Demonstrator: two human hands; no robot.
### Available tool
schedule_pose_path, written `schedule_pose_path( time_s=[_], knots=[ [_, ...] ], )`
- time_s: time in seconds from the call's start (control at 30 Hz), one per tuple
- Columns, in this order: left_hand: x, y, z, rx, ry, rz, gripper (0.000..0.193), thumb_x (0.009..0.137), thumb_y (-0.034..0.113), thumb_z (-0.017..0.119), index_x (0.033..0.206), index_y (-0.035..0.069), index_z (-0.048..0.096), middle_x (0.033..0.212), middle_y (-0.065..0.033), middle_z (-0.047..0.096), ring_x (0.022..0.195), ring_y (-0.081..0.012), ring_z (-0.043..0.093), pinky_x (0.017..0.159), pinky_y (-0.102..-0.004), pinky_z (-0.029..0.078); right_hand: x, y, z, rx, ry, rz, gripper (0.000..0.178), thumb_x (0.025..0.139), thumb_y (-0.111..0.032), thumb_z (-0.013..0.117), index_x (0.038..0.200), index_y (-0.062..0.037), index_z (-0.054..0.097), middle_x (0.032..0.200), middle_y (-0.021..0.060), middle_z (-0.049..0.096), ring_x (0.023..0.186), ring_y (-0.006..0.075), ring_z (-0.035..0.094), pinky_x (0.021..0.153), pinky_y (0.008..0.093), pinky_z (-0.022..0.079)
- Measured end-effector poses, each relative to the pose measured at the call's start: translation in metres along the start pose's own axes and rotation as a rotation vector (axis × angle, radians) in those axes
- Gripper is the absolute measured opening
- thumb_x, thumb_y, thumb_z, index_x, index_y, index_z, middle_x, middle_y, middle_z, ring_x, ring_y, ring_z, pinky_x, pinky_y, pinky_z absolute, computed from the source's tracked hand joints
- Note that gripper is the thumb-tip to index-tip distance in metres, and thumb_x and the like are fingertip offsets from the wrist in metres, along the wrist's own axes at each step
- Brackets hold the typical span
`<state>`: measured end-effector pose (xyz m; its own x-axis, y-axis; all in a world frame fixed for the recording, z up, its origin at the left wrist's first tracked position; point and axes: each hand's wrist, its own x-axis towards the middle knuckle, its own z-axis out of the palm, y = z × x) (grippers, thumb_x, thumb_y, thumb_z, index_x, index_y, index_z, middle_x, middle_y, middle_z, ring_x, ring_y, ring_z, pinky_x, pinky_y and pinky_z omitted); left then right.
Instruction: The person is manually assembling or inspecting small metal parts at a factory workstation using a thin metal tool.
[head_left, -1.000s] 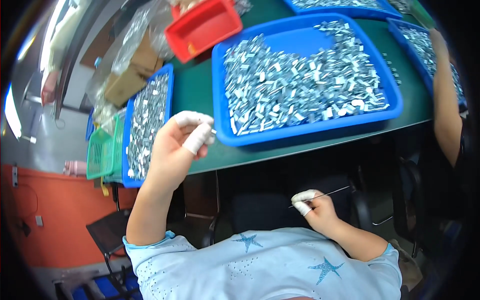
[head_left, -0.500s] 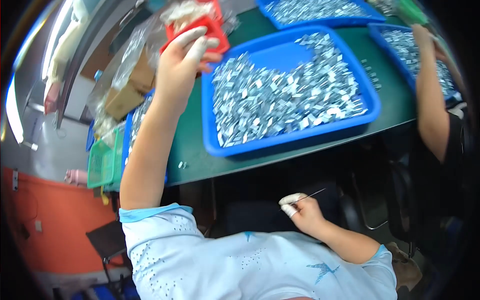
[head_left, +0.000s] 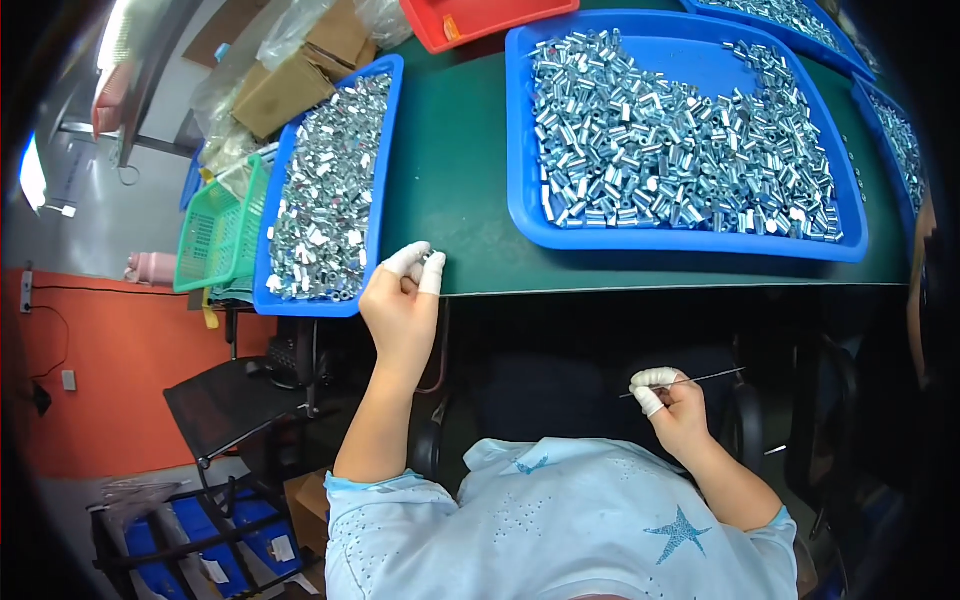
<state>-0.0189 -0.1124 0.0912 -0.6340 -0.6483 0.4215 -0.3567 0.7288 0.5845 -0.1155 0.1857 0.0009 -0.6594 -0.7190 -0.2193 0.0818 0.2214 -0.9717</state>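
Note:
My left hand (head_left: 400,305), with white finger covers on thumb and fingers, is at the front edge of the green table (head_left: 455,200). Its fingertips are pinched around a small metal piece (head_left: 428,257), mostly hidden. My right hand (head_left: 682,408), also with white covers on its thumb and finger, is held low in front of my body. It pinches a thin metal rod (head_left: 718,375) that points right. Beyond the hands, a large blue tray (head_left: 690,243) holds many short silvery metal tubes (head_left: 640,150). Beside my left hand, a narrower blue tray (head_left: 374,190) holds small shiny metal parts (head_left: 325,190).
A red tray (head_left: 500,28) lies at the back. On the left are a green basket (head_left: 215,235) and cardboard boxes (head_left: 285,95). More blue trays (head_left: 890,150) stand at the right, near part of another person's arm (head_left: 918,290). A black chair (head_left: 235,405) stands lower left.
My left hand has left the red container at the back and come down to the table's front edge. My right hand still holds the rod. The view has shifted left.

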Motion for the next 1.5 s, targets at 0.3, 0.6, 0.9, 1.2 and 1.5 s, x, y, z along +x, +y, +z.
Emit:
schedule_pose_path(
  time_s=[0.3, 0.6, 0.9, 1.2, 1.5],
  knots=[
    [-0.078, 0.051, 0.051, -0.572, -0.253, 0.145, 0.020, 0.071, -0.007, 0.066, 0.089, -0.001, 0.060, 0.081, -0.0059, 0.060, 0.066, -0.0094, 0.059, 0.058, -0.0201, 0.050, 0.012, -0.067, 0.001, -0.200, 0.107, -0.556, 0.015, 0.080, 0.004, 0.059, 0.093, 0.0005, 0.055, 0.090, 0.0145, 0.059, 0.070, 0.0159, 0.060, 0.062, 0.0242, 0.052],
    [-0.100, 0.055, 0.073, -0.749, -0.359, -0.088, 0.021, 0.069, -0.006, 0.067, 0.089, -0.001, 0.060, 0.083, -0.0095, 0.062, 0.066, -0.0132, 0.063, 0.058, -0.0210, 0.052, 0.013, -0.076, 0.017, -0.328, 0.042, -0.587, 0.017, 0.078, 0.006, 0.061, 0.092, 0.0014, 0.054, 0.089, 0.0169, 0.060, 0.072, 0.0193, 0.062, 0.062, 0.0264, 0.054],
    [-0.105, 0.039, 0.077, -0.706, -0.420, -0.030, 0.024, 0.068, -0.004, 0.068, 0.090, 0.000, 0.061, 0.084, -0.0082, 0.062, 0.067, -0.0125, 0.063, 0.059, -0.0208, 0.052, 0.022, -0.073, 0.024, -0.407, 0.023, -0.637, 0.015, 0.075, 0.007, 0.063, 0.086, 0.0011, 0.055, 0.090, 0.0154, 0.060, 0.072, 0.0201, 0.062, 0.061, 0.0266, 0.053],
    [-0.101, 0.040, 0.082, -0.709, -0.422, 0.111, 0.021, 0.071, -0.004, 0.064, 0.091, 0.002, 0.060, 0.086, -0.0119, 0.062, 0.072, -0.0223, 0.062, 0.061, -0.0282, 0.051, 0.024, -0.058, 0.025, -0.445, -0.048, -0.586, 0.013, 0.075, 0.004, 0.063, 0.086, -0.0012, 0.060, 0.086, 0.0113, 0.062, 0.071, 0.0199, 0.061, 0.060, 0.0277, 0.050],
    [-0.120, 0.039, 0.082, -0.842, -0.680, -0.170, 0.015, 0.078, -0.001, 0.062, 0.094, -0.002, 0.060, 0.082, -0.0115, 0.063, 0.072, -0.0184, 0.063, 0.064, -0.0276, 0.052, 0.027, -0.055, 0.012, -0.354, -0.126, -0.638, 0.015, 0.072, 0.003, 0.061, 0.085, -0.0038, 0.056, 0.075, 0.0105, 0.057, 0.065, 0.0262, 0.058, 0.055, 0.0304, 0.047]
  ],
)
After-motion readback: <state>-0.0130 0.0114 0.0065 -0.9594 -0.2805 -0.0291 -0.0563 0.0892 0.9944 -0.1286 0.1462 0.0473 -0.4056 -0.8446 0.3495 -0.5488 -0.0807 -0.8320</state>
